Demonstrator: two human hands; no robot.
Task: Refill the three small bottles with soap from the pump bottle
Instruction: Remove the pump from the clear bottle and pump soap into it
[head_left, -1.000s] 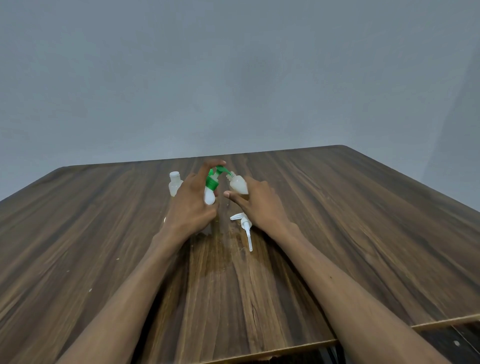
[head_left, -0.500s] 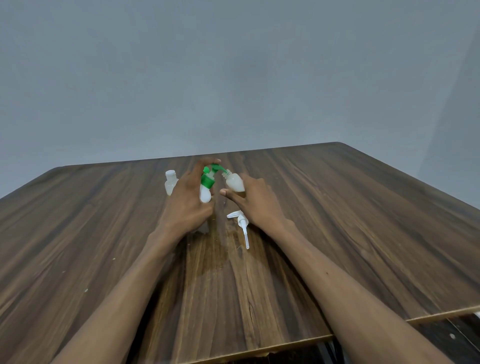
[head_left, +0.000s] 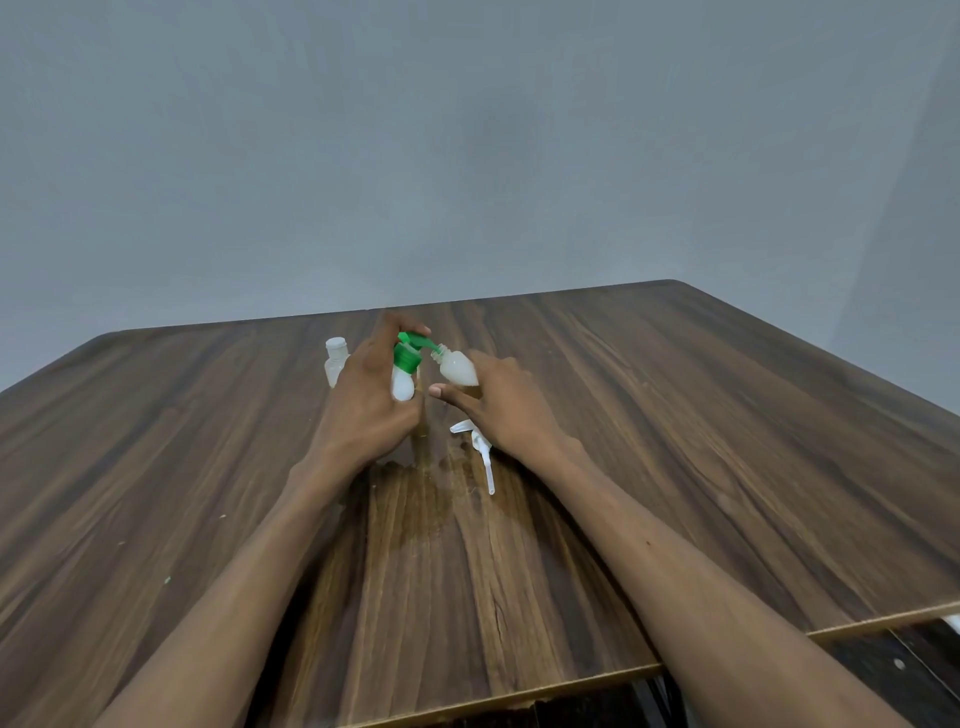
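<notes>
Above the table (head_left: 727, 441), the left hand (head_left: 363, 410) grips the pump bottle (head_left: 404, 382), finger on pump, while the right hand (head_left: 498, 405) clasps a tilted small bottle (head_left: 457, 368), mouth at the spout to receive soap.

Your left hand (head_left: 363, 400) and right hand (head_left: 501, 402) are bare: no gloves, rings or watch. Both forearms are uncovered to the frame edge; no sleeve visible.

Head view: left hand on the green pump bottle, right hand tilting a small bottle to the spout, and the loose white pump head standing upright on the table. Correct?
Not quite. The head view shows the loose white pump head lying flat on the table, near the right hand. The rest stands.
</notes>
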